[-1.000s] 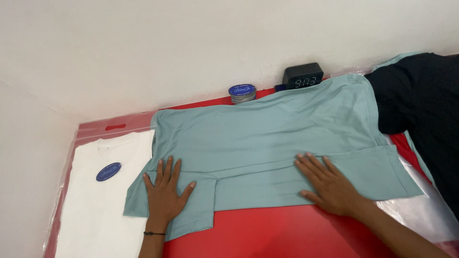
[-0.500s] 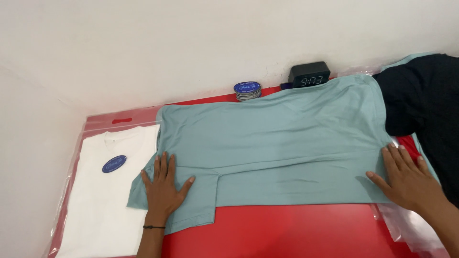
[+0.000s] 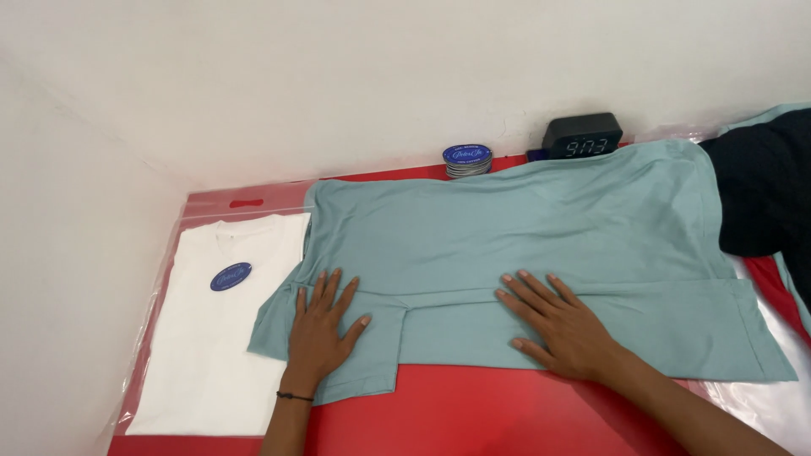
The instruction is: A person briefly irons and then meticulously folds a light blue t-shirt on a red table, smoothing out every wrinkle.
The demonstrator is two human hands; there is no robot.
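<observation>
Left hand [image 3: 319, 325]: flat, fingers spread, palm down on folded sleeve at left end of pale teal cotton T-shirt [image 3: 524, 245]; nothing grasped; thin dark band at wrist.
Right hand [image 3: 564, 325]: likewise flat and splayed, pressed near lower middle of same shirt, on folded-up bottom strip; nothing gripped. Judged pressing to keep the fold flat and smooth.
Pale teal T-shirt: spread sideways across glossy red table [image 3: 507, 405], lower edge turned up in a long band, one end reaching toward the right.
Clear plastic zip bag with red top strip [image 3: 245, 203]: just left of shirt, lying flat on table, holding one folded white T-shirt [image 3: 220, 346] with oval blue label [image 3: 231, 276]; teal sleeve overlapping bag's right edge.
Round tin with blue lid [image 3: 466, 159]: at back edge against white wall [image 3: 338, 84], just behind shirt.
Small black digital clock [image 3: 581, 135]: beside tin, touching shirt's far edge.
Dark navy garment [image 3: 764, 194]: far right, lying over the teal shirt's end; more clear plastic [image 3: 760, 405] beneath at lower right, contents not discernible.
</observation>
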